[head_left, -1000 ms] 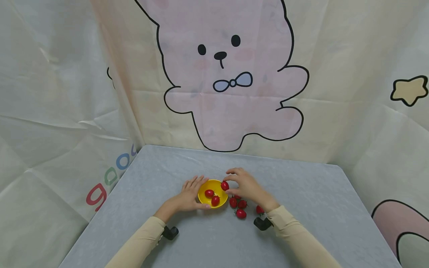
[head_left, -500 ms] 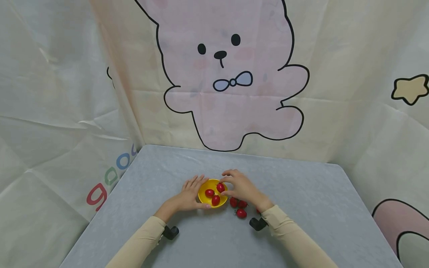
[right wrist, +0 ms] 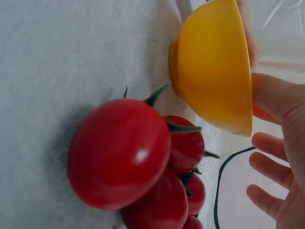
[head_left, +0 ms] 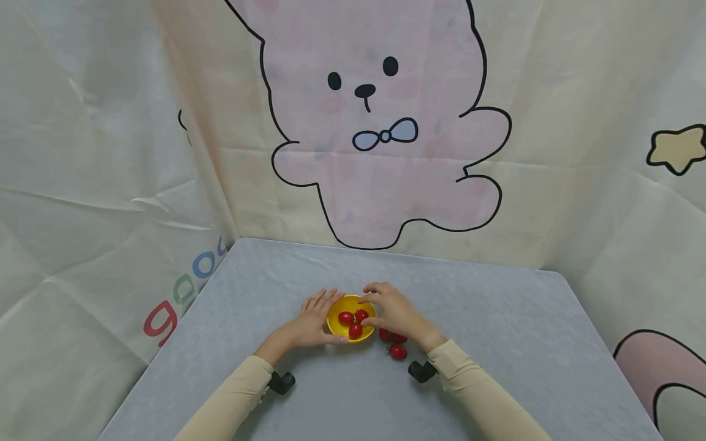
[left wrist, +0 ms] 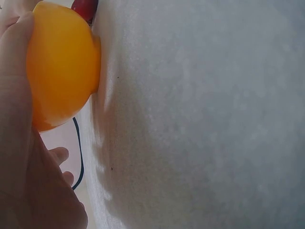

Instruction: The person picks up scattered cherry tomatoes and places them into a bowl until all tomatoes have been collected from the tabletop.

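A yellow bowl [head_left: 334, 327] stands upright on the table with three red cherry tomatoes [head_left: 345, 318] in it. My left hand [head_left: 306, 326] holds the bowl from the left, thumb at the near rim and fingers at the far rim. Over the bowl's right side is my right hand [head_left: 399, 315], thumb and fingers spread around the third tomato [head_left: 361, 315], which sits low among the others. A bit of red shows below the thumb [right wrist: 274, 95] in the right wrist view. Loose tomatoes [right wrist: 119, 155] with green stems lie right of the bowl, partly under my right hand.
A grey cloth covers the table [head_left: 331, 398]. Pale curtains with a printed bear [head_left: 380, 184] hang behind and at both sides. Black wrist mounts [head_left: 282, 383] sit below each cuff.
My right hand has moved left over the bowl, and the tomato between its thumb and fingers has gone down into the bowl and been let go. My left hand has stayed in place.
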`<action>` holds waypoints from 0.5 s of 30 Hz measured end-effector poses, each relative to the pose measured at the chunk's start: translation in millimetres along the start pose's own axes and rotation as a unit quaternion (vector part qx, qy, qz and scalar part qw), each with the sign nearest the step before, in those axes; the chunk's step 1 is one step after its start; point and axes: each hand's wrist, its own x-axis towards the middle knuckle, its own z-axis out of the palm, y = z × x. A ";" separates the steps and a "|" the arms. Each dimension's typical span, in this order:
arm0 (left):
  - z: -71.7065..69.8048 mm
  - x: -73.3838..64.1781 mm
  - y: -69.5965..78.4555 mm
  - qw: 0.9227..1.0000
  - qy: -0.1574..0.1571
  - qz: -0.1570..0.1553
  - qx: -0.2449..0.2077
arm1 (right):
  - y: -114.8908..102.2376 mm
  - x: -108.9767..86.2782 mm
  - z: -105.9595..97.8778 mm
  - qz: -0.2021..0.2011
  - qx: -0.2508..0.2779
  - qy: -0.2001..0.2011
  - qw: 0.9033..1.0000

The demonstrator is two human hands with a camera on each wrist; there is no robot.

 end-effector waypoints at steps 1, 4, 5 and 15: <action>0.1 0.3 0.0 1.000 0.001 0.001 -0.001 | 0.3 0.0 0.3 0.001 0.000 0.001 1.000; 0.1 1.0 -0.1 1.000 0.001 -0.001 0.000 | 1.4 0.5 0.9 0.000 -0.004 0.007 1.000; 0.1 1.2 -0.1 1.000 0.001 -0.002 0.001 | 1.8 0.7 0.9 -0.002 -0.005 0.008 1.000; 1.1 1.5 0.4 1.000 0.001 -0.008 0.004 | 7.3 -4.1 -9.4 0.000 -0.003 0.022 1.000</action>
